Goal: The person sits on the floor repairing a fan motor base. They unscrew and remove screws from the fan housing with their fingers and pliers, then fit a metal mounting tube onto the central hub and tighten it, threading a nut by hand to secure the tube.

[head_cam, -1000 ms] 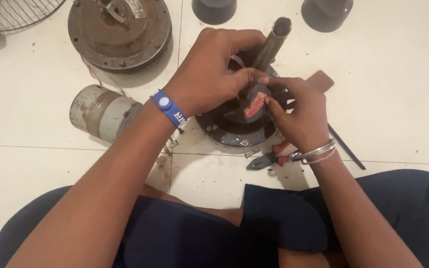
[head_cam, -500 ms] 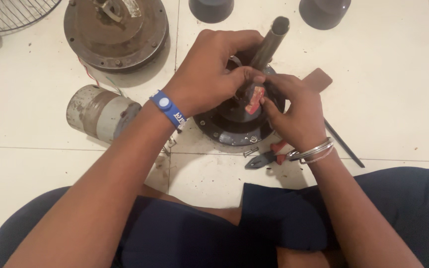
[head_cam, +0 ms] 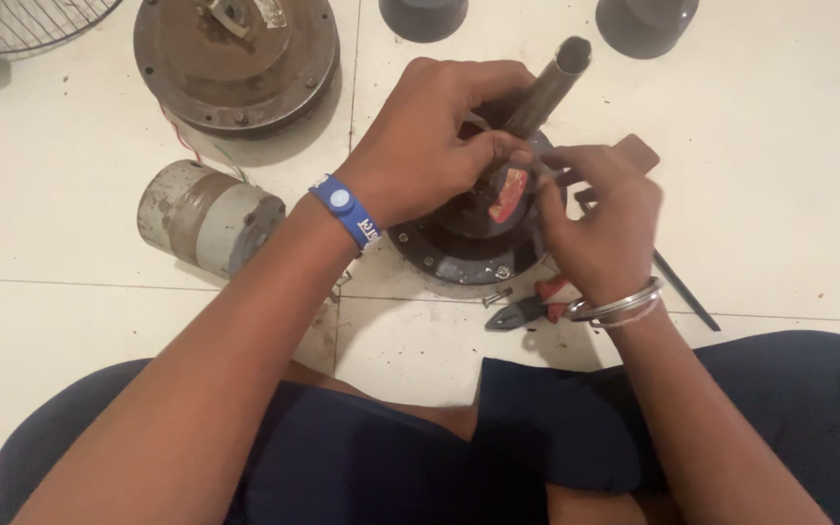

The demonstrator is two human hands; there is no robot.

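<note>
Since the earlier frame the right hand (head_cam: 600, 219) has shifted slightly rightward. Both hands pinch at the red-labelled part (head_cam: 507, 194) on the dark motor base (head_cam: 459, 253) on the floor; the left hand (head_cam: 430, 136) should brace the shaft (head_cam: 546, 87) firmly.

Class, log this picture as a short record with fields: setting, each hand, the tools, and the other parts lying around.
Setting: white tiled floor, person seated
Left hand: gripping the dark round motor part at its shaft
Right hand: fingers pinching at the same hub
Tools: red-handled pliers
Other parts: rusty round housing, grey cylinder, wire fan guard
</note>
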